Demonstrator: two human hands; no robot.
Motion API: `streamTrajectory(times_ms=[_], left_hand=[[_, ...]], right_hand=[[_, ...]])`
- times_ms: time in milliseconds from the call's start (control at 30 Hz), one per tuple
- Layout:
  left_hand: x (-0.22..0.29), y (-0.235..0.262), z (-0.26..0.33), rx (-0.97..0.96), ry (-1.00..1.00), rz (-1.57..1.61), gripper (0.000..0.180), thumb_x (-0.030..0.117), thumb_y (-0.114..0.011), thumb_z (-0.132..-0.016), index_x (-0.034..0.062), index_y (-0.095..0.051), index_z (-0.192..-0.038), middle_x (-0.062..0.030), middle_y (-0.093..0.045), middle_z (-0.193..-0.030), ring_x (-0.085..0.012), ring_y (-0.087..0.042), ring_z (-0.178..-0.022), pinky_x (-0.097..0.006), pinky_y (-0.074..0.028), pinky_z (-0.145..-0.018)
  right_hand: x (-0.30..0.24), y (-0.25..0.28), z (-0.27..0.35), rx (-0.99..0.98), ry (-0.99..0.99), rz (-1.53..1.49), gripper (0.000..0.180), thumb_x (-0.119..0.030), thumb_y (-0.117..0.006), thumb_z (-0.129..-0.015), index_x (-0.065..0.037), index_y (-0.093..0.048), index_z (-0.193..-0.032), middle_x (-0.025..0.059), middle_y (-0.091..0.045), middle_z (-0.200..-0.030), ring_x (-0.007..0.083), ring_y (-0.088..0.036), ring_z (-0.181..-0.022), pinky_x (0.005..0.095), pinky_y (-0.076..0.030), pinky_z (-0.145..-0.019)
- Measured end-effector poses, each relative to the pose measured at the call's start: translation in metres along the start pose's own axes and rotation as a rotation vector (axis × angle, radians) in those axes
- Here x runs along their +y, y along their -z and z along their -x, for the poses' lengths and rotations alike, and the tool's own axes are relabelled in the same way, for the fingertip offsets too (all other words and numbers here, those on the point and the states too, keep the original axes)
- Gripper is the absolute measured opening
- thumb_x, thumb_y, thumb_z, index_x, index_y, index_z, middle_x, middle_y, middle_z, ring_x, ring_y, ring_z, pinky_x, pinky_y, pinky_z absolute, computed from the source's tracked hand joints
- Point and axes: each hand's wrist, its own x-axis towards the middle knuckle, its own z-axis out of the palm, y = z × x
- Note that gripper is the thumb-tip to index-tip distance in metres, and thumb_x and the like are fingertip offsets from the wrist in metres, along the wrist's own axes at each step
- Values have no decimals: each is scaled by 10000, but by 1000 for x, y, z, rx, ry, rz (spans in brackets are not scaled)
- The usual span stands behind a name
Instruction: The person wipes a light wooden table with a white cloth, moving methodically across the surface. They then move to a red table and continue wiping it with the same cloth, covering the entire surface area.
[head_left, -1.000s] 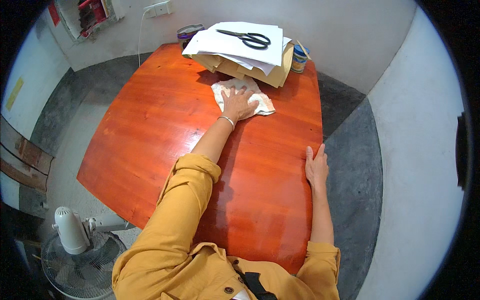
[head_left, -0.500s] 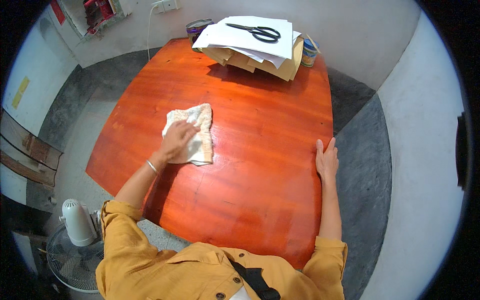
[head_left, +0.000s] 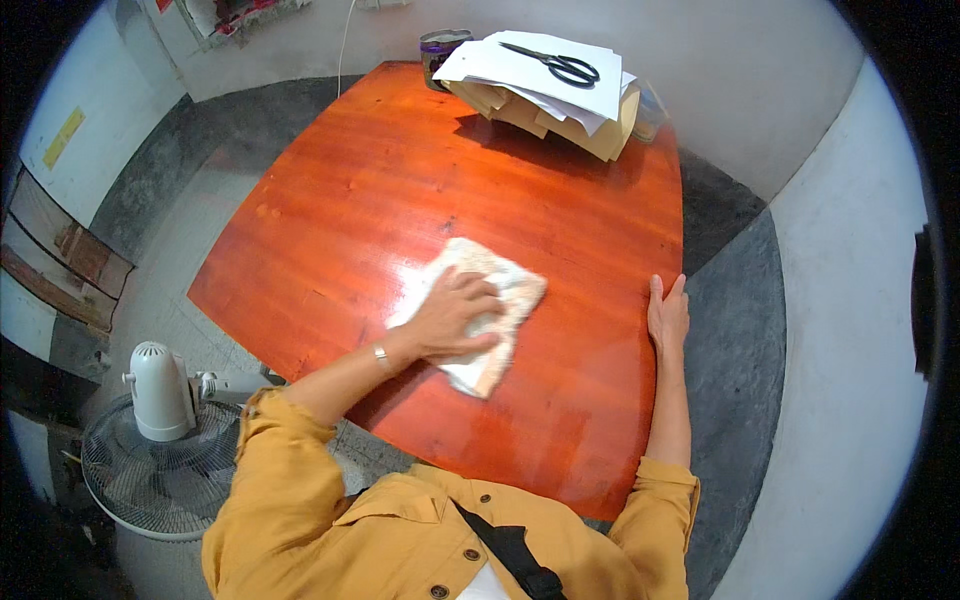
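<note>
A white and pale orange cloth (head_left: 518,290) lies on the glossy red-brown wooden table (head_left: 330,230). My left hand (head_left: 455,315) is on top of the cloth, its fingers bent and pressing it against the wood, the thumb toward the near side. The cloth is slightly blurred by motion. At the table's right edge rests my right hand (head_left: 669,315), its fingers stretched forward and the thumb apart from them. Nothing shows in that hand.
Toward the table's far edge sits a stack of white paper (head_left: 520,75) and brown envelopes (head_left: 600,143), with black scissors (head_left: 565,68) on top. A dark tin (head_left: 438,68) and another container (head_left: 650,115) flank it. A white fan (head_left: 160,400) stands at lower left.
My left hand has slid the cloth to the right and toward me, and the cloth has turned. My right hand stays at the table edge. The whole view has shifted slightly.
</note>
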Motion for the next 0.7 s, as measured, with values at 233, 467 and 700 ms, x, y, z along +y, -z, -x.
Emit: streamTrajectory(times_ms=[233,467,700], left_hand=[[-108,55,54,108,493,-213,423,431,-582,-827,70,-607,-1048,-136,-540,-1134,-317,-461,-1134,-465,-325,-992],[-36,-13,-28,146,159,-145,406,451,-577,-830,102,-627,-1033,-120,-539,-1135,-324,-443,-1184,-536,-321,-1002],[-1,20,44,86,87,-58,308,333,-645,-807,68,-614,-961,-137,-551,-1106,-332,-482,-1121,-479,-348,-983]], right_hand=[[-11,1,4,19,-7,50,749,-530,-377,-968,25,-230,-1449,332,-471,-1281,491,-540,-1093,511,-450,-929],[-6,0,-3,5,33,41,761,-535,-379,-966,20,-212,-1460,336,-462,-1289,490,-532,-1107,509,-446,-939],[3,-2,-1,40,21,45,777,-545,-387,-961,25,-214,-1459,334,-474,-1268,492,-531,-1099,504,-451,-928]])
